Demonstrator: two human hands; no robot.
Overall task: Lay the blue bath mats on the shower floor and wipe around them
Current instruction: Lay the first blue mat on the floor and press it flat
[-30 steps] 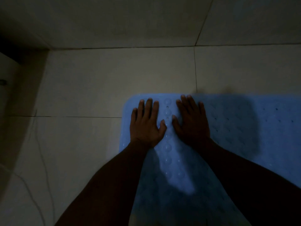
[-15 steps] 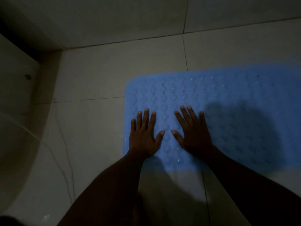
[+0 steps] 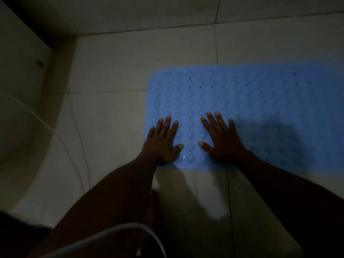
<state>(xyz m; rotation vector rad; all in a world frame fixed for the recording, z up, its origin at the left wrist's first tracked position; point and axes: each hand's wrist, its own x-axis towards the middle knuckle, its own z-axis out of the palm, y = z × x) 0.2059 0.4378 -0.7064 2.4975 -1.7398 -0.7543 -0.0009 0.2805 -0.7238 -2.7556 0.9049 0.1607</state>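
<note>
Dim tiled shower floor point(image 3: 130, 58). Blue bath mat point(image 3: 260, 101) flat on tiles. Left hand point(image 3: 162, 144), right hand point(image 3: 221, 140) spread, palms pressing mat's near-left corner.

I have bare floor point(image 3: 115, 118) open left of the blue mat point(image 3: 260, 101) and in the strip beyond its far edge, up to the wall point(image 3: 149, 12). A thin wire point(image 3: 81, 144) trails along the floor's left side, beside a curved pale fixture point(image 3: 24, 127).
</note>
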